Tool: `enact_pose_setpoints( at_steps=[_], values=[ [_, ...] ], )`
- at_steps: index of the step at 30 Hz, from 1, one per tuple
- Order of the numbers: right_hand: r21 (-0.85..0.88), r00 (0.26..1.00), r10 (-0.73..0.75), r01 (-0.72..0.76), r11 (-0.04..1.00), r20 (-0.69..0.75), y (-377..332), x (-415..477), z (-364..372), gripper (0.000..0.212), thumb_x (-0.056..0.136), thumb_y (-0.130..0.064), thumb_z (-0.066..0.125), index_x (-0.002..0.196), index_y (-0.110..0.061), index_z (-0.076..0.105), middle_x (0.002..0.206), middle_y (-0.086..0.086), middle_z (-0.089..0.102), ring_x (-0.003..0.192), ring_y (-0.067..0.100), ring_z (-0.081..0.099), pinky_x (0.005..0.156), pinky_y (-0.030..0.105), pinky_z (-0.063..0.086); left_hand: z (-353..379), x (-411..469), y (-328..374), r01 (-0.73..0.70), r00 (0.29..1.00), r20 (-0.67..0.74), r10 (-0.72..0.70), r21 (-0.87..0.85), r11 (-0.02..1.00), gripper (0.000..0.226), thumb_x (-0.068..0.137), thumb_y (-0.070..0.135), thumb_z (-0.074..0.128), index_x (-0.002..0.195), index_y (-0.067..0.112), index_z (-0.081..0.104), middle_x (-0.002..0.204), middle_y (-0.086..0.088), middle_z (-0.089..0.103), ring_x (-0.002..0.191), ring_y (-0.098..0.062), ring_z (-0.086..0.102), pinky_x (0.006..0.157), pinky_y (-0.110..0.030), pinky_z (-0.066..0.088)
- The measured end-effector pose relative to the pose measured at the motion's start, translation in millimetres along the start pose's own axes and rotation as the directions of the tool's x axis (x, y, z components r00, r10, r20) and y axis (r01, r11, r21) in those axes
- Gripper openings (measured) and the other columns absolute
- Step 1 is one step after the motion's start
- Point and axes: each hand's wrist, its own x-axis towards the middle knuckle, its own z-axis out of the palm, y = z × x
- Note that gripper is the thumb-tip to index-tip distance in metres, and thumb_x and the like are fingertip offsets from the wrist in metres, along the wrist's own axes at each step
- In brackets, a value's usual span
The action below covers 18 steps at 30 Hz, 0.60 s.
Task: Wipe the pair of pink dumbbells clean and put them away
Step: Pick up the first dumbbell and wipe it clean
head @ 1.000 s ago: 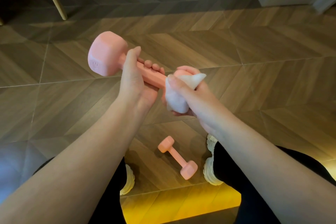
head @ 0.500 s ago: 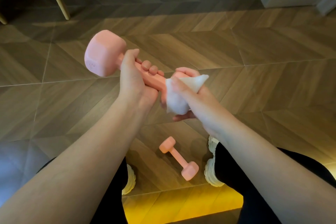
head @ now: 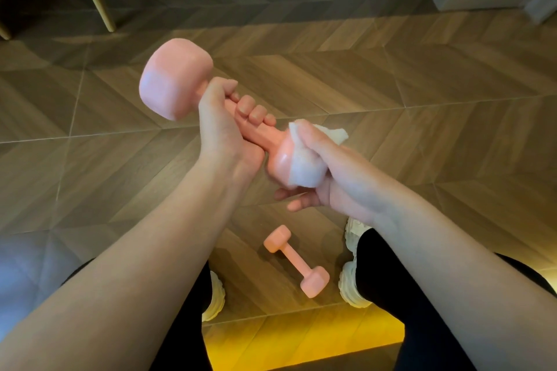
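Over wooden floor (head: 391, 84), dumbbell (head: 174, 78) in left hand (head: 223, 135), wipe (head: 306, 166) in right hand (head: 346, 178).

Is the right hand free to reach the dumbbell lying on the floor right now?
Probably not yet: the right hand grips a white wipe against one end of the held dumbbell. The floor dumbbell itself lies uncovered.

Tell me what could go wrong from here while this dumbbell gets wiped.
1. Only the left hand grips the held dumbbell, by its handle. Its near head looks glossy beside the white wipe in the right hand, so it might slip and drop toward the shoes.
2. The second dumbbell lies on the floor between the shoes and could be kicked or stepped on.
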Motion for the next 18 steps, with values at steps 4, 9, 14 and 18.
enact_pose_setpoints(
  at_steps=[4,9,14,18],
  values=[
    [0.056,0.997,-0.019,0.015,0.998,0.080,-0.4,-4.7,-4.2,0.051,0.082,-0.032,0.071,0.122,-0.005,0.055,0.098,0.016,0.069,0.088,0.034,0.072,0.063,0.037,0.060,-3.0,1.4,3.5,-0.001,1.000,-0.008,0.000,-0.032,0.999,0.028,0.088,0.016,0.047,0.064,0.020,0.033,0.048,0.007,0.027,0.041,-0.012,0.026,0.046,-0.023,0.033],
    [-0.095,0.988,-0.065,0.052,0.994,-0.138,8.2,2.9,13.5,0.058,0.085,-0.065,0.059,0.122,-0.021,0.056,0.089,0.011,0.069,0.066,0.026,0.070,0.053,0.031,0.057,-1.5,-2.0,-1.6,0.001,1.000,0.013,-0.002,0.025,1.000,0.029,0.088,0.016,0.046,0.064,0.020,0.031,0.048,0.006,0.025,0.041,-0.013,0.025,0.046,-0.023,0.034],
    [0.019,0.997,-0.019,0.017,1.000,0.081,-3.9,-3.7,-1.3,0.054,0.086,-0.044,0.065,0.121,-0.005,0.055,0.094,0.017,0.070,0.083,0.032,0.072,0.064,0.037,0.061,-1.2,0.6,5.9,0.005,1.000,-0.002,-0.006,-0.035,0.999,0.029,0.088,0.016,0.046,0.063,0.020,0.033,0.048,0.007,0.025,0.041,-0.012,0.025,0.045,-0.023,0.033],
    [-0.097,0.995,-0.068,0.061,0.993,-0.068,8.4,1.1,9.1,0.059,0.082,-0.050,0.067,0.127,-0.017,0.049,0.089,0.010,0.069,0.069,0.026,0.071,0.053,0.031,0.056,-2.9,-2.0,0.7,0.008,1.000,0.008,-0.008,0.006,1.000,0.029,0.088,0.016,0.046,0.062,0.020,0.033,0.048,0.006,0.024,0.041,-0.012,0.025,0.046,-0.024,0.033]
  ],
)
